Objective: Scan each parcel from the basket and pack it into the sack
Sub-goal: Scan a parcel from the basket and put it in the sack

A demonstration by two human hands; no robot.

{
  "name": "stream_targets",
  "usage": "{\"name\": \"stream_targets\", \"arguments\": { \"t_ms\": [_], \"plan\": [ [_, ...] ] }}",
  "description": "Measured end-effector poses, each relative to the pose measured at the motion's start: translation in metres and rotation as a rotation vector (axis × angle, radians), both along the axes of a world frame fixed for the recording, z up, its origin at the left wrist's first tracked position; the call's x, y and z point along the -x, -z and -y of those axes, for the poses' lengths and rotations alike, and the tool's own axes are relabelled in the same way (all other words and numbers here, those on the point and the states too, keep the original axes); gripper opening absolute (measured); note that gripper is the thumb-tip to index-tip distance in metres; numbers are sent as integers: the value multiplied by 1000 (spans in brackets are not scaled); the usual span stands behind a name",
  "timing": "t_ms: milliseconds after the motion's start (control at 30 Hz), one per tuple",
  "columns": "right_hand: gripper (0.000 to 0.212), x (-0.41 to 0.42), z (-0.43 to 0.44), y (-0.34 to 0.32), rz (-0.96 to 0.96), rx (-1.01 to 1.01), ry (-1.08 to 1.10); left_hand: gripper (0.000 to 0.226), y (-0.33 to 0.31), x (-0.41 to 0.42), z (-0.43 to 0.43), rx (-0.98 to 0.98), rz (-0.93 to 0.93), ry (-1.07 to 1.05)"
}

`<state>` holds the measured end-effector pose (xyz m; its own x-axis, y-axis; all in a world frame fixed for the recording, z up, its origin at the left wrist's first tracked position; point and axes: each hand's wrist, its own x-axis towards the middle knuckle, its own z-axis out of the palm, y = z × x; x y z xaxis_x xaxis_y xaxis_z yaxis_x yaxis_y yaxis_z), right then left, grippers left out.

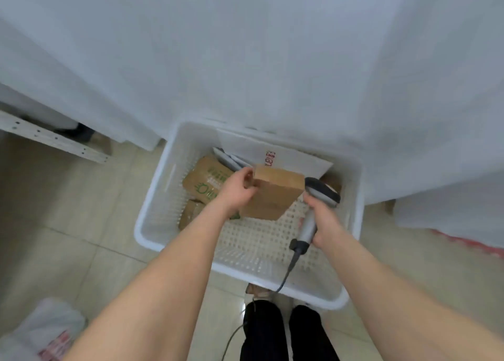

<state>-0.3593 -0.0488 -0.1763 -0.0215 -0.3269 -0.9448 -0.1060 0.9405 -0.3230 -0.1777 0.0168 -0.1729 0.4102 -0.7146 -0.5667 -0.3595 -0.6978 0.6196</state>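
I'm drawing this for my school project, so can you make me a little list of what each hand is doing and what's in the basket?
Basket: white, slotted, on the tiled floor
Left hand: grips a plain brown box, held above the basket
Right hand: holds a grey scanner by its handle, head beside that box
Still inside: brown box with green print, flat white parcel with red writing, more partly hidden
Sack: white bag with red print, on the floor, lower left

Pale tiled floor (68,238) — on it a white basket (161,197), a plastic sack (46,325)
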Motion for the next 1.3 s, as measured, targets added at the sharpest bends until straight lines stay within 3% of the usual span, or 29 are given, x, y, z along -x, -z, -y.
{"name": "stream_targets", "arguments": {
  "t_ms": [167,433,533,600,700,833,967,1300],
  "plan": [
    [55,-30,-5,-115,130,-32,59,45,-118,-28,-12,41,-48,-177],
    [42,-59,-20,-249,334,-76,-18,48,-270,-50,-58,256,-107,-190],
    [37,-75,-31,-285,343,-16,-113,43,-297,-61,-78,230,-208,-274],
    [40,-83,-41,-304,310,55,-147,52,-312,-71,-87,188,-294,-372],
    [40,-94,-55,-328,302,151,-125,28,-337,-80,-98,160,-424,-541],
    [42,-106,-77,-360,354,250,-122,32,-375,-86,-114,6,-471,-489],
    [38,-113,-91,-398,334,368,-153,19,-407,-87,-126,156,-464,-618],
    [10,-126,-117,-493,455,463,-629,44,-463,-95,-157,346,-423,-817]
  ]
}}
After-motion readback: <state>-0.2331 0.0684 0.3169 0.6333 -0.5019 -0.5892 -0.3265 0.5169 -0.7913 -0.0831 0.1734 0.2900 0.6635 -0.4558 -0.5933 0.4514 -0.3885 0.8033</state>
